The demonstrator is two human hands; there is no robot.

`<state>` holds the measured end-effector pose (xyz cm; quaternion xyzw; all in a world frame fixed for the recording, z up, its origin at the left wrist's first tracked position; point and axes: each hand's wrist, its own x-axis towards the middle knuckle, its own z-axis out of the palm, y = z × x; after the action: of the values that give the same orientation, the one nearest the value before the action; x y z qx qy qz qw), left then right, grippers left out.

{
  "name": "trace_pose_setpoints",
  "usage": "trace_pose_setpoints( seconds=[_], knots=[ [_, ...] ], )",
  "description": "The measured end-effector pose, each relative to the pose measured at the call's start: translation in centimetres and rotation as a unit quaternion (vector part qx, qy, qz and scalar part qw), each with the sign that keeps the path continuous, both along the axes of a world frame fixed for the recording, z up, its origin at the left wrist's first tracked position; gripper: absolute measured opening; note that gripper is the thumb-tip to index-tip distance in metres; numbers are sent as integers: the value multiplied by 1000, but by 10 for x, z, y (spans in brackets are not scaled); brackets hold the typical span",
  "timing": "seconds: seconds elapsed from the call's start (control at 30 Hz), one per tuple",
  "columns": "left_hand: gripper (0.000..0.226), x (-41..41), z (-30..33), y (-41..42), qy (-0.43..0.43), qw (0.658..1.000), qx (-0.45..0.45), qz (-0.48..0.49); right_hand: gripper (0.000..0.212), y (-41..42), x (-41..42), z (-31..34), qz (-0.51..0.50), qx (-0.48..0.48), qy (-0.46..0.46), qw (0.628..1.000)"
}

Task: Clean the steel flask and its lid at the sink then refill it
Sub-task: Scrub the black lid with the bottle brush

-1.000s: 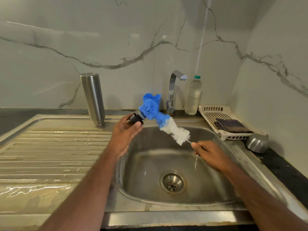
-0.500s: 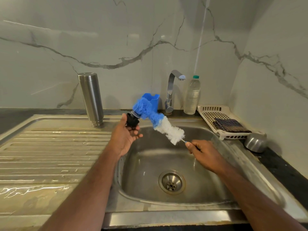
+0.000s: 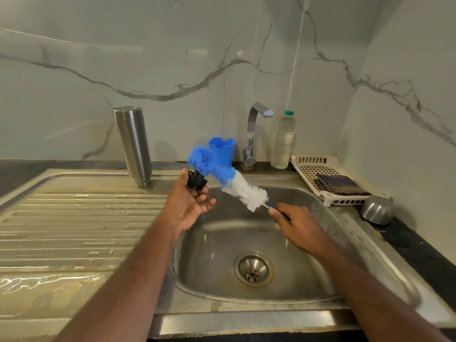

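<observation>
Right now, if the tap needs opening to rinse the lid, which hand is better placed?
Right. The right hand is nearer the tap and grips only the bottle brush handle. The left hand holds the black lid, farther from the tap, and should keep it over the sink.

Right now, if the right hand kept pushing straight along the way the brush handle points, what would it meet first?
Probably the black lid held in the left hand: the brush in the right hand already points up-left at it, the blue bristles at its top. Depth is hard to judge.
</observation>
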<state>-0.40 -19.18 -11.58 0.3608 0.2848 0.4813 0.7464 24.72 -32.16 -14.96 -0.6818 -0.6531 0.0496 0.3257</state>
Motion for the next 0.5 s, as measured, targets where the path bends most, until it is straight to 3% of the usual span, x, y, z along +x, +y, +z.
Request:
trace_pose_setpoints(
  seconds=[0.13,0.27,0.5],
  knots=[
    [51,-9,5,9,-28,999,-44,0,36,-5,14,1,4,10,-11,1000],
    [49,-5,0,9,26,996,-67,-48,32,1,4,-1,9,6,-20,1000],
    [46,-25,-6,23,44,993,-95,-52,37,-2,23,-8,18,3,-21,1000]
  ],
)
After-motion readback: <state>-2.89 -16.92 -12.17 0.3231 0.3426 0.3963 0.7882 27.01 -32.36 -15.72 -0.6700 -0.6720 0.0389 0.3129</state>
